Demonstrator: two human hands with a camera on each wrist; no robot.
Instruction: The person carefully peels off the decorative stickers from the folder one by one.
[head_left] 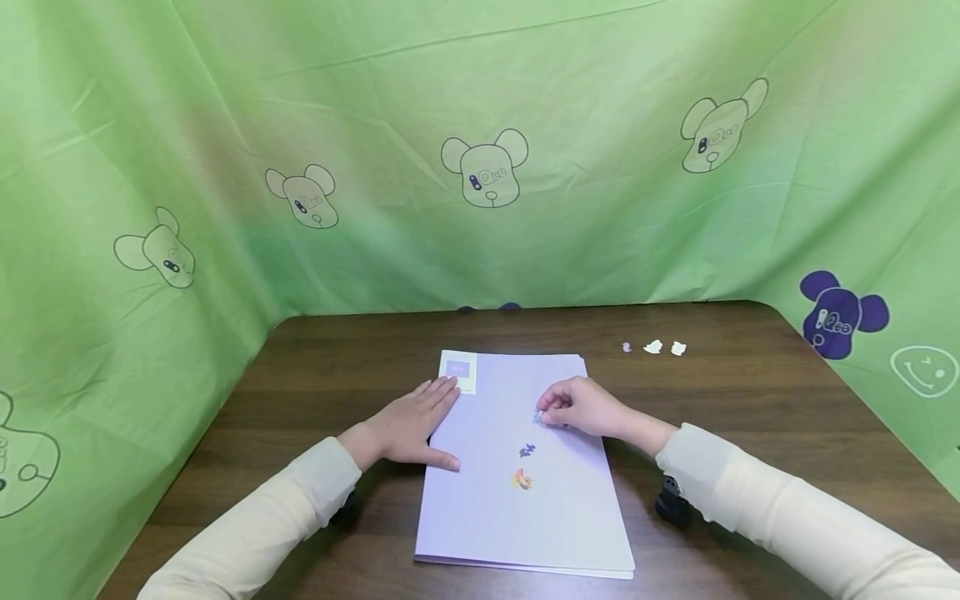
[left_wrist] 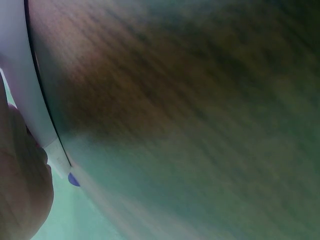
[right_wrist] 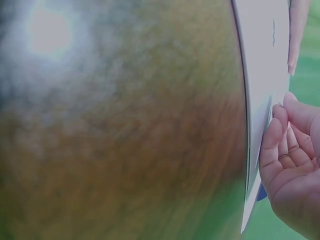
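A wooden table [head_left: 337, 358] bears a white pad [head_left: 480, 525]. The left hand [head_left: 416, 421] lies flat across the pad's left edge, grasping nothing — even pressure there should stop the pad sliding. The right hand [head_left: 581, 407] pinches at the pad's far right part. On the pad, nearer the person, lie an orange piece [head_left: 522, 479] and a smaller purple piece [head_left: 528, 450]. Within the right-hand pinch is a pale blue piece [head_left: 537, 416]; whether it touches the pad, I cannot tell. Best gripped by its rim only — lowered edge first, then pressed from the middle outward.
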